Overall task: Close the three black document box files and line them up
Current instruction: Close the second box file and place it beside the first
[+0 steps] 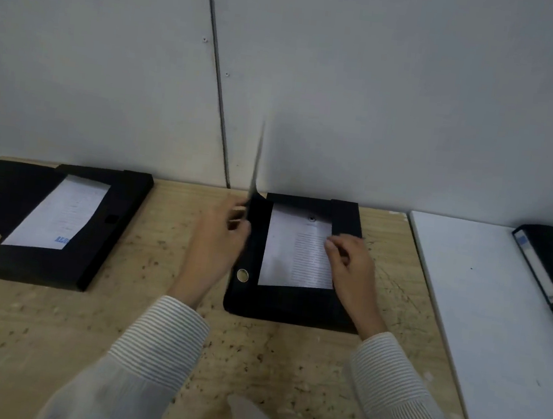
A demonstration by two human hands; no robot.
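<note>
Three black box files lie along the wall. The middle box file (286, 305) lies open with a printed sheet (298, 251) inside. Its lid (256, 169) stands nearly upright, seen edge-on and blurred. My left hand (222, 234) grips that lid at its lower left edge. My right hand (348, 262) rests on the sheet's right edge, beside the box's right flap (346, 219). The left box file (31, 262) lies open with a sheet (59, 214) showing. The right box file (551, 261) is cut off by the frame's edge, spine label toward me.
The left and middle files sit on a speckled wooden tabletop (150, 333). A white board (483, 319) covers the right part, under the right file. A grey wall (384, 101) rises directly behind the files. My striped sleeves fill the near foreground.
</note>
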